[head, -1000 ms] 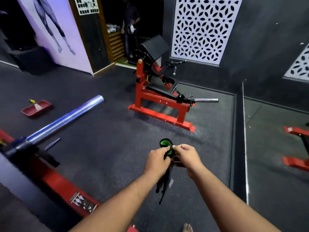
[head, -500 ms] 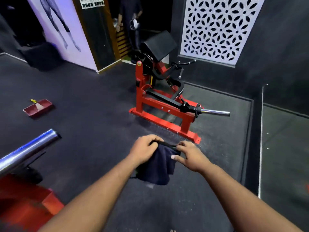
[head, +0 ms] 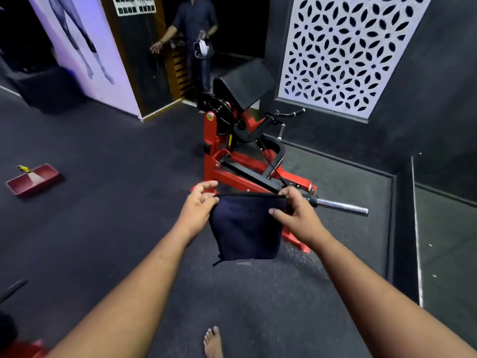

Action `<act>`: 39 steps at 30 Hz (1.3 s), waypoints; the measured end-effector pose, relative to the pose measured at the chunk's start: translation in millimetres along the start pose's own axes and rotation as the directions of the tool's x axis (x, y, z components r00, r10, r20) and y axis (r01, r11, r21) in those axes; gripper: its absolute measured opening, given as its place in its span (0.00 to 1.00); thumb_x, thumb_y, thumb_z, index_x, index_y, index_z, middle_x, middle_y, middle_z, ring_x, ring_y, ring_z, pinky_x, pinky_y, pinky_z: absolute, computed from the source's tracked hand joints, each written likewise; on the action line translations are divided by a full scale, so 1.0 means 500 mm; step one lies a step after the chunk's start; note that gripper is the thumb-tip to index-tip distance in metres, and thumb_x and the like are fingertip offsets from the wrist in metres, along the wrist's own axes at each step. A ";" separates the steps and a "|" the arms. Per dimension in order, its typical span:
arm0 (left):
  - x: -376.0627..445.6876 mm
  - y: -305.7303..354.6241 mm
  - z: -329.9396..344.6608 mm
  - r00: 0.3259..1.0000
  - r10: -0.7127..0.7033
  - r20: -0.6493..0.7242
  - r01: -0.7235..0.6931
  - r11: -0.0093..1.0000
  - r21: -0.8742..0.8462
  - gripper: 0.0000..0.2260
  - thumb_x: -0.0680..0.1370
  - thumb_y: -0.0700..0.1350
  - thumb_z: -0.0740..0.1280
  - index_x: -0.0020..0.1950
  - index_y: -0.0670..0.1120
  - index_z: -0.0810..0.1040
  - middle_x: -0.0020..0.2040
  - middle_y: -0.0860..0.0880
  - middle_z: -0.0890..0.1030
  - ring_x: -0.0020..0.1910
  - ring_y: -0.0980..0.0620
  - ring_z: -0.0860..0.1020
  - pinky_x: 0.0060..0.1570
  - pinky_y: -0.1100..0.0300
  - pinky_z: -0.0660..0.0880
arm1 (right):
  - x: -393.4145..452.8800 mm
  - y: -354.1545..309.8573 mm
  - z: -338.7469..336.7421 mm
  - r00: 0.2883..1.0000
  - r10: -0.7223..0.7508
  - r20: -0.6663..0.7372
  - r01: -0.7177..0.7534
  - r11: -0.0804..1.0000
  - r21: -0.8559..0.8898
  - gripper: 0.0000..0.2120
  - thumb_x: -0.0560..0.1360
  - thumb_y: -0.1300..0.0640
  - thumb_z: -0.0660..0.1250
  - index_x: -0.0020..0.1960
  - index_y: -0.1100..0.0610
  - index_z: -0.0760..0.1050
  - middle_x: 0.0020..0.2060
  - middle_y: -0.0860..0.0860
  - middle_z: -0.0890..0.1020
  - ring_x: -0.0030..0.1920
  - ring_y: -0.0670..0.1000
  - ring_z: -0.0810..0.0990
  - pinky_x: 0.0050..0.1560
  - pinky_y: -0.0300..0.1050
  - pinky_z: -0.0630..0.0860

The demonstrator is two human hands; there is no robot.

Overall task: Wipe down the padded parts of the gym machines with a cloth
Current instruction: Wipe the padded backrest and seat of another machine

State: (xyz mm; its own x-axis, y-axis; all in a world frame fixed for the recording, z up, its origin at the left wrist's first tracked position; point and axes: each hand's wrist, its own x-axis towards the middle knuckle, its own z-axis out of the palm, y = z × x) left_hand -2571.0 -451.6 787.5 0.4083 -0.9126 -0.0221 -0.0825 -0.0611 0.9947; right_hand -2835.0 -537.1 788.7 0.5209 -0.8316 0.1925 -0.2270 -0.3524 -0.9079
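Far left, a red tray (head: 32, 180) sits on the floor, well clear of me. My left hand (head: 198, 206) pinches the cloth's (head: 245, 228) top left corner, fingers loosely curled; my right hand (head: 296, 213) pinches the top right corner, so the cloth hangs spread between them. Beyond stands the red machine (head: 214, 151), its black pad (head: 242, 83) untouched. The chrome bar (head: 340, 206) juts out low just right of my right hand. I could knock a shin on it stepping in barefoot, or drop a loosely pinched corner onto the gritty floor.
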 end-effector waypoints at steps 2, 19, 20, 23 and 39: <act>0.063 0.015 -0.006 0.994 -0.101 -0.051 0.081 0.948 -0.306 0.14 0.81 0.39 0.68 0.66 0.48 0.77 0.50 0.45 0.82 0.45 0.53 0.79 0.49 0.58 0.77 | 0.073 -0.033 0.027 0.998 0.050 -0.046 -0.039 0.977 0.211 0.17 0.75 0.66 0.72 0.59 0.59 0.69 0.41 0.47 0.79 0.41 0.48 0.74 0.44 0.42 0.73; 0.537 0.011 -0.086 0.930 -0.245 0.275 0.343 0.847 -0.406 0.12 0.73 0.31 0.72 0.54 0.40 0.84 0.53 0.38 0.85 0.54 0.43 0.84 0.54 0.52 0.80 | 0.613 0.085 0.136 0.790 0.606 0.093 -0.451 0.472 0.758 0.27 0.72 0.40 0.74 0.66 0.52 0.75 0.43 0.52 0.85 0.38 0.50 0.83 0.39 0.45 0.80; 0.580 0.013 -0.097 0.933 -0.270 0.239 0.348 0.846 -0.403 0.11 0.74 0.31 0.71 0.54 0.39 0.83 0.51 0.37 0.85 0.53 0.42 0.83 0.55 0.50 0.80 | 0.637 0.116 0.158 0.773 0.610 0.173 -0.545 0.500 0.673 0.26 0.72 0.38 0.70 0.64 0.53 0.77 0.46 0.54 0.85 0.40 0.51 0.84 0.39 0.45 0.79; 0.709 0.020 -0.148 0.924 -0.343 0.171 0.383 0.843 -0.377 0.12 0.75 0.33 0.70 0.59 0.34 0.81 0.51 0.36 0.84 0.53 0.41 0.83 0.60 0.47 0.78 | 0.727 0.163 0.235 0.714 0.597 0.365 -0.695 0.544 0.470 0.24 0.76 0.35 0.65 0.62 0.51 0.80 0.56 0.53 0.85 0.53 0.53 0.85 0.44 0.46 0.75; 1.257 -0.043 -0.561 0.957 -0.244 0.153 0.244 0.970 0.023 0.15 0.75 0.40 0.77 0.61 0.44 0.81 0.54 0.48 0.87 0.56 0.52 0.84 0.60 0.53 0.79 | 1.308 0.092 0.540 0.945 0.326 -0.001 -0.253 0.738 0.625 0.08 0.80 0.64 0.65 0.59 0.63 0.76 0.42 0.51 0.86 0.39 0.45 0.84 0.36 0.35 0.78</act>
State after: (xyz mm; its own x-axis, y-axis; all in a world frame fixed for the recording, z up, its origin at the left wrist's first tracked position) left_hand -2057.5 -910.4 780.5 0.2718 -0.9208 -0.2797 -0.0018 -0.2911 0.9567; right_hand -2282.5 -981.1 772.3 0.4174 -0.9016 -0.1132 0.2149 0.2189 -0.9518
